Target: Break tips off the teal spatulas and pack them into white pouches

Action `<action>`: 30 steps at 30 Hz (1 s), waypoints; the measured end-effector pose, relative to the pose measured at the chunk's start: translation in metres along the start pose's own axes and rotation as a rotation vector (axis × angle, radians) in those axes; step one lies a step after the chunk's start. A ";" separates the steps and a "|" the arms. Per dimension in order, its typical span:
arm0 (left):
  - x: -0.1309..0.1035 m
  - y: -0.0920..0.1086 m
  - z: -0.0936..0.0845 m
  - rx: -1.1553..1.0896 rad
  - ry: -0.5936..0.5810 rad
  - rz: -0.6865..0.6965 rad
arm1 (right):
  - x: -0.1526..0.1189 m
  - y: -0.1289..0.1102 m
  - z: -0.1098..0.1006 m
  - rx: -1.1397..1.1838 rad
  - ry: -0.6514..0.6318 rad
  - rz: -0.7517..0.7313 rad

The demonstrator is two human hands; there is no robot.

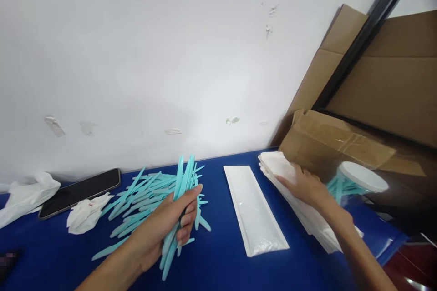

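Observation:
My left hand [186, 218] is wrapped round a bundle of turquoise plastic sticks [183, 179], held above the blue table. Behind and left of it lies a loose pile of the same turquoise sticks [139, 200]. My right hand [303, 184] rests on a stack of long white packets [278, 163] at the right, fingers over the upper part; whether it grips any packet is unclear. Between the hands, a single long white packet [256, 211] with a clear, shiny front lies flat on the table.
A black phone [82, 192], a crumpled tissue [87, 213] and a white plastic bag [30, 195] lie at the left. Beyond my right wrist are a white-lidded container [363, 177] with turquoise pieces and a cardboard box [334, 141]. A wall [153, 63] borders the blue table [218, 254].

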State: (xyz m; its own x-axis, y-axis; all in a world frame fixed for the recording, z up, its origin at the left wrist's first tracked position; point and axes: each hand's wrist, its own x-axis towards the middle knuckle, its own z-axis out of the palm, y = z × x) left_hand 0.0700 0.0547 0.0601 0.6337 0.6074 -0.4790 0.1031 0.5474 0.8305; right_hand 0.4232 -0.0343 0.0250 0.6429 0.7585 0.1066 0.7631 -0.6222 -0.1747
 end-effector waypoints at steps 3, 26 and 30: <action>-0.002 0.004 -0.002 -0.054 0.034 0.045 | -0.004 0.021 0.024 -0.062 0.013 0.026; -0.030 0.020 0.006 -0.163 0.218 0.569 | -0.144 -0.104 -0.012 0.197 0.330 -0.963; -0.030 0.020 0.004 0.007 0.385 0.678 | -0.153 -0.107 -0.011 0.194 0.438 -0.960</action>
State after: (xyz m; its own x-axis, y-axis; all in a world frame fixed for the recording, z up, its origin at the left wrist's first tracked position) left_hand 0.0560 0.0451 0.0926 0.2493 0.9659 0.0699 -0.2059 -0.0177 0.9784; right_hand 0.2441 -0.0855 0.0387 -0.2233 0.7543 0.6174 0.9631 0.2682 0.0206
